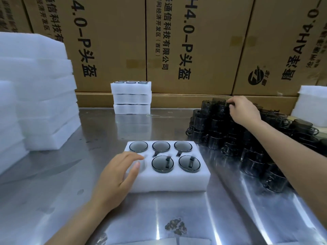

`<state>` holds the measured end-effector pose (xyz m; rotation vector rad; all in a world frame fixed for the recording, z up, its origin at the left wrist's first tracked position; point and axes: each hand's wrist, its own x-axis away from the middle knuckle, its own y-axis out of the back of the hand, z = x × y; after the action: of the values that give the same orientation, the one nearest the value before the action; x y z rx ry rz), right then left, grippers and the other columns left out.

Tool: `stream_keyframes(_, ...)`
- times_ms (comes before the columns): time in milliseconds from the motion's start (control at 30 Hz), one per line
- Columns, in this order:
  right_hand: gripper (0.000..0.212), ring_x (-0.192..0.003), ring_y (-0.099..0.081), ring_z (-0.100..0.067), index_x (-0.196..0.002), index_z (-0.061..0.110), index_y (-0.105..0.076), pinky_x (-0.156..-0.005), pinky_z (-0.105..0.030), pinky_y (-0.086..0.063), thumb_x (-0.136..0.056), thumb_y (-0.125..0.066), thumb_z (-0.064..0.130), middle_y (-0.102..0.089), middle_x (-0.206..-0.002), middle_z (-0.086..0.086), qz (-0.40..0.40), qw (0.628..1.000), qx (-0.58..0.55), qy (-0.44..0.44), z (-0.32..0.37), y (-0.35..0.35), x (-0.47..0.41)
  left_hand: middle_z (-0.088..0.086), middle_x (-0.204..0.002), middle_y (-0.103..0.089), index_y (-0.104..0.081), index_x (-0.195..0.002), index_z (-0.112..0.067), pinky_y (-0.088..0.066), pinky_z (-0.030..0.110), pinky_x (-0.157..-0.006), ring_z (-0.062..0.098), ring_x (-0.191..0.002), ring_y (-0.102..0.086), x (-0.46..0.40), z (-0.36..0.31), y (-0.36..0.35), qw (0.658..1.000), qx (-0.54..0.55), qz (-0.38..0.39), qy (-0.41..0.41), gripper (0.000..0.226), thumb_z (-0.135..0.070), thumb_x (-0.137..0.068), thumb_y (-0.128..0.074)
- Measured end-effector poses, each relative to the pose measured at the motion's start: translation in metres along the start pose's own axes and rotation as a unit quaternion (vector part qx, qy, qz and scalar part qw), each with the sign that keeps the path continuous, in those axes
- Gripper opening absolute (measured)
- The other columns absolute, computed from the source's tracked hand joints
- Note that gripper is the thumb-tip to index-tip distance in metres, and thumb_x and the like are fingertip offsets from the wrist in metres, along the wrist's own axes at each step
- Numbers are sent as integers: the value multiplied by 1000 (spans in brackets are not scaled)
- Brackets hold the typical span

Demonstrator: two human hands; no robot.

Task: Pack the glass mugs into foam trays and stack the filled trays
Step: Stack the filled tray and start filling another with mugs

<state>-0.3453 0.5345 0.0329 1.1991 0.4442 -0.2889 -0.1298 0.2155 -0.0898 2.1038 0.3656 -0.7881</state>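
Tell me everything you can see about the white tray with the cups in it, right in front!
The foam tray is a thick white block, soft-looking, lying flat on the shiny metal table. It has six round holes in two rows of three. Five hold dark smoky glass mugs; the near left hole looks empty. The left hand rests on that corner, fingers over the hole. Nothing else touches it.

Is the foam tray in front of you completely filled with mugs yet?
Not yet. The foam tray holds five glass mugs; the near-left pocket, under the left hand, is empty.
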Motion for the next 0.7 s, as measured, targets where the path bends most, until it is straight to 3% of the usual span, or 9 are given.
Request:
stream_keyframes(167,41,-113,-51,-34,-137,21,-46,-71,-40,-50,-97,-46,10,-49,-136,-12,88,994,70,-1,-7,-8,-18,-20,-103,-56,-64,-103,-24,-32,9,-88,-5,-102,-48,-1,0,0,1000,-10,-4,-12,39,-40,-94,-30)
stream_keyframes(267,23,-115,-45,-29,-118,20,-56,-79,-46,-51,-95,-53,16,-56,-121,-10,70,993,94,20,-11,-8,-22,-18,-102,-57,-64,-101,-24,-32,7,-86,-7,-100,-46,-1,1,0,1000,-25,-8,-17,37,-39,-94,-32)
stream_keyframes(433,8,-108,-45,-27,-103,24,-53,-68,-38,-47,-95,-55,26,-55,-108,-11,69,984,150,69,-14,-5,-17,-18,-101,-57,-64,-102,-23,-34,11,-85,-2,-97,-48,-3,2,1,999,-37,-6,-28,35,-37,-95,-33)
stream_keyframes(533,14,-110,-45,-30,-106,22,-56,-72,-38,-46,-94,-57,27,-58,-104,-11,28,989,120,84,-12,3,-9,-20,-102,-56,-64,-104,-23,-35,12,-86,-2,-98,-49,-3,1,2,999,-31,-12,-25,36,-38,-96,-32)
stream_keyframes(700,18,-102,-54,-27,-105,16,-64,-80,-46,-51,-89,-63,23,-64,-93,-3,-92,984,-42,144,12,34,14,-16,-105,-58,-61,-110,-22,-40,24,-86,5,-100,-53,-3,1,6,999,-7,-44,-4,36,-40,-95,-33)
